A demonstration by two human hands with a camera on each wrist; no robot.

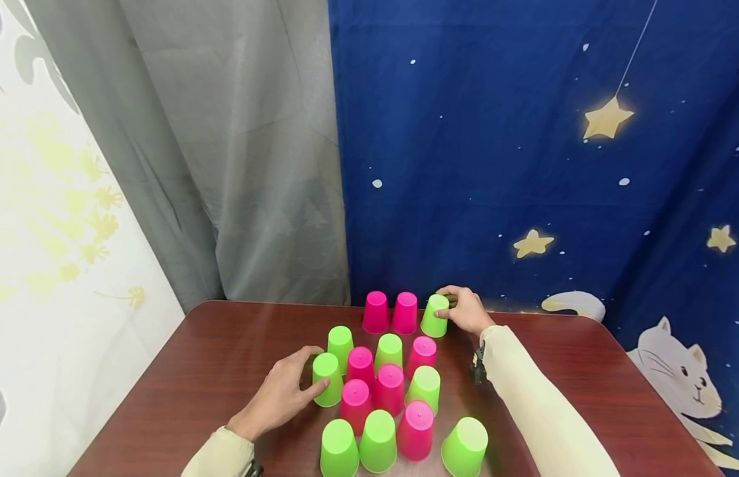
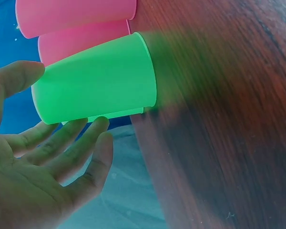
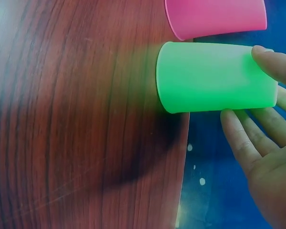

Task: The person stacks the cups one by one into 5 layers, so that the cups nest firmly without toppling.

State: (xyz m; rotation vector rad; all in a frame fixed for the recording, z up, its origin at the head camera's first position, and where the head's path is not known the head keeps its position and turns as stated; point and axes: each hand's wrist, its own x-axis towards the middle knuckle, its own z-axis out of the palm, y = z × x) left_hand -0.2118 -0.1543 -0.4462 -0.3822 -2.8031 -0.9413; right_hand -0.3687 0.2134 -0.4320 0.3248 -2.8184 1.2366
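Observation:
Upside-down green and pink cups stand in rows on the table. At the left side of the group my left hand [image 1: 281, 392] holds a green cup [image 1: 326, 381] between thumb and fingers. In the left wrist view the thumb lies by the base of that green cup [image 2: 97, 78], with the fingers spread along its other side. My right hand [image 1: 469, 313] reaches to the far row and grips the green cup [image 1: 432, 321] at its right end. The right wrist view shows thumb and fingers on opposite sides of this green cup [image 3: 209, 78], near its base.
Two pink cups [image 1: 376, 313] stand left of the right hand's cup. Several more pink and green cups fill the middle, and a lone green cup [image 1: 465, 447] stands front right. Behind the brown table [image 1: 226, 344] hang grey [image 1: 274, 165] and blue curtains [image 1: 465, 146].

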